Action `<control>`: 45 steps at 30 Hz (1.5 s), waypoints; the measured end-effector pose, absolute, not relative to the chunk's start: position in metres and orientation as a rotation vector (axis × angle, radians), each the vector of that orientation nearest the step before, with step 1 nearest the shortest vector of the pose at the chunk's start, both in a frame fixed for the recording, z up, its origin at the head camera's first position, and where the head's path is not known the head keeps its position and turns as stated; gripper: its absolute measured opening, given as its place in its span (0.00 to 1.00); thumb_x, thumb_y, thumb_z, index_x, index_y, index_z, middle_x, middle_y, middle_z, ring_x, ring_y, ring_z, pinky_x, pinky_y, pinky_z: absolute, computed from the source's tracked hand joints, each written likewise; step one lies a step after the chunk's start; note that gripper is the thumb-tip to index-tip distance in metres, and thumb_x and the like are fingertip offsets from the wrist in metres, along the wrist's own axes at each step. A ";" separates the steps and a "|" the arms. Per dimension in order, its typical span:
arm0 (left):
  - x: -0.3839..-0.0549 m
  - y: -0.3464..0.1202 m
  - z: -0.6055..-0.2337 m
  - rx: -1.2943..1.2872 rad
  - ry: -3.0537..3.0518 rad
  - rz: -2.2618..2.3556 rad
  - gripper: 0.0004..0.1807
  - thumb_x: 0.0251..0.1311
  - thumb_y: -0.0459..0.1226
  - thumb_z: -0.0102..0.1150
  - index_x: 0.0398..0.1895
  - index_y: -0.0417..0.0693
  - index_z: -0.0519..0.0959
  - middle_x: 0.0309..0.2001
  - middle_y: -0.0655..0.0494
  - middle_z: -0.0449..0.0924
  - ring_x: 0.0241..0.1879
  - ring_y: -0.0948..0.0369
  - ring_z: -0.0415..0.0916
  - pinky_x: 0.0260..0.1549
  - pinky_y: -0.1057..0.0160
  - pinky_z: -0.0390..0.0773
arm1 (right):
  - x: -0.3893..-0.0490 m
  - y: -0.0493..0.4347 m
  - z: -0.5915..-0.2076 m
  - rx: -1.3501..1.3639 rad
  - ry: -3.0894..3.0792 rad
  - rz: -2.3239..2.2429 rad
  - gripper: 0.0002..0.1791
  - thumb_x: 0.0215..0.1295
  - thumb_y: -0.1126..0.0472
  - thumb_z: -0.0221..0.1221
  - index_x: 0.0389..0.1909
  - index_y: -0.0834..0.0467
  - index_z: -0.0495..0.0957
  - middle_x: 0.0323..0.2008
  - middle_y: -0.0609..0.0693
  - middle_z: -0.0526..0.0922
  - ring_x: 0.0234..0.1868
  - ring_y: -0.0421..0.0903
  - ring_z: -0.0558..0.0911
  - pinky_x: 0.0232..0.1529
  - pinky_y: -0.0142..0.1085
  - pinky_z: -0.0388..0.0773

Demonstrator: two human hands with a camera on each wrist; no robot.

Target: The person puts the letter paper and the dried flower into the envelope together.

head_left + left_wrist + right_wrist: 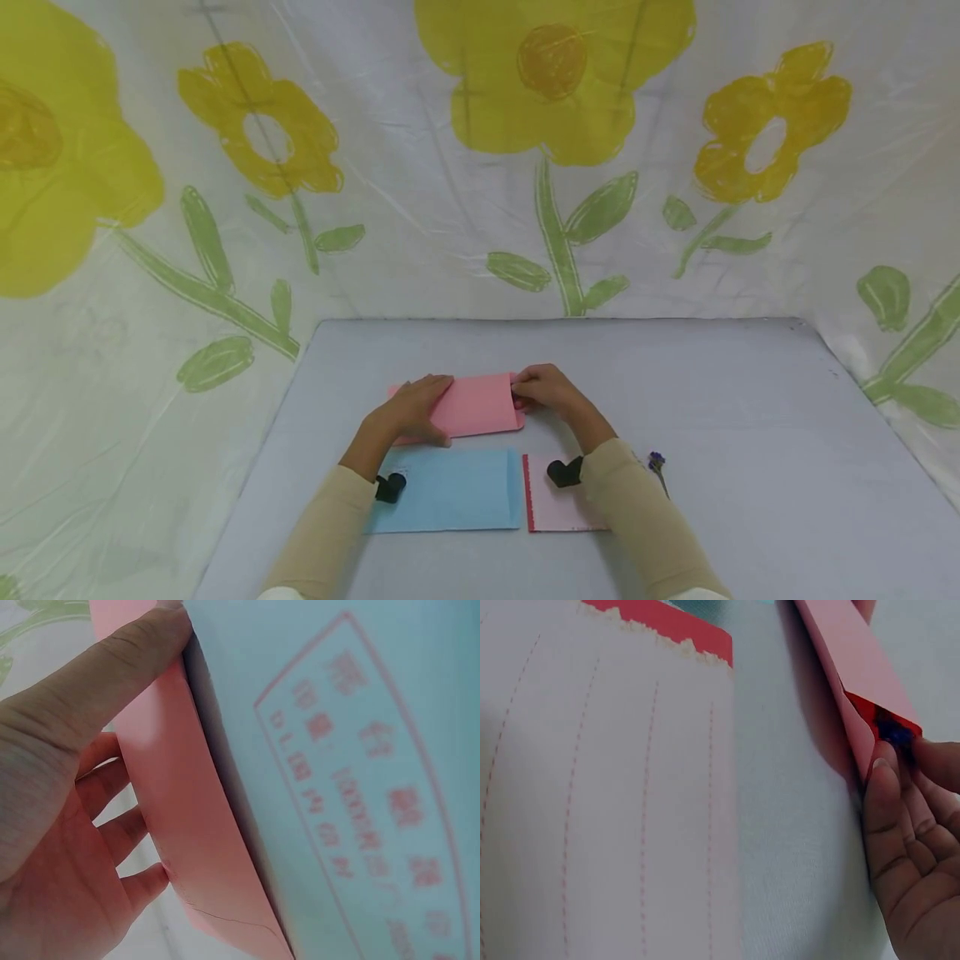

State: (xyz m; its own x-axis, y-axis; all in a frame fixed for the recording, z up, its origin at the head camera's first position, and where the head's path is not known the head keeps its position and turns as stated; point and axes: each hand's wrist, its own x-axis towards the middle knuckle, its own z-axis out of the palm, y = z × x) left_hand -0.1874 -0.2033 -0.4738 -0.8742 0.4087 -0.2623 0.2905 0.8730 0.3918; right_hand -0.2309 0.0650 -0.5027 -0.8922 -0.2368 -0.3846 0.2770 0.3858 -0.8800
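A pink envelope (476, 406) lies at the middle of the table, its open end to the right. My left hand (416, 408) grips its left part; in the left wrist view the thumb is at one long edge and the fingers (112, 780) at the other. My right hand (543, 387) is at the open end. There, in the right wrist view, its thumb and fingers (885, 795) pinch a small blue-purple flower (896, 735) inside the mouth, where red lining shows. The rest of the flower is hidden by the envelope and fingers.
Nearer me lies a light blue envelope (457, 492) with red print. To its right is a pale pink lined sheet (558, 508) with a torn red edge, partly under my right forearm. A purple flower on a stem (657, 467) lies right of that sleeve. Flower-printed curtains surround the table.
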 end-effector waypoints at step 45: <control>-0.190 -0.205 -0.478 0.591 2.724 0.424 0.57 0.47 0.50 0.79 0.78 0.43 0.57 0.76 0.45 0.57 0.76 0.45 0.47 0.71 0.40 0.49 | -0.178 0.114 -0.479 -0.330 2.475 -1.383 0.15 0.69 0.69 0.57 0.56 0.63 0.75 0.44 0.54 0.85 0.49 0.53 0.82 0.47 0.45 0.81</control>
State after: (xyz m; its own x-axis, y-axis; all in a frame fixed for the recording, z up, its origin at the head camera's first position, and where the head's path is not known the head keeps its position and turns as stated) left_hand -0.1900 -0.2048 -0.4777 -0.8631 0.4420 -0.2443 0.3469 0.8704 0.3493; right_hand -0.1776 0.1143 -0.4791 -0.9329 -0.3334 -0.1363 -0.0588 0.5142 -0.8556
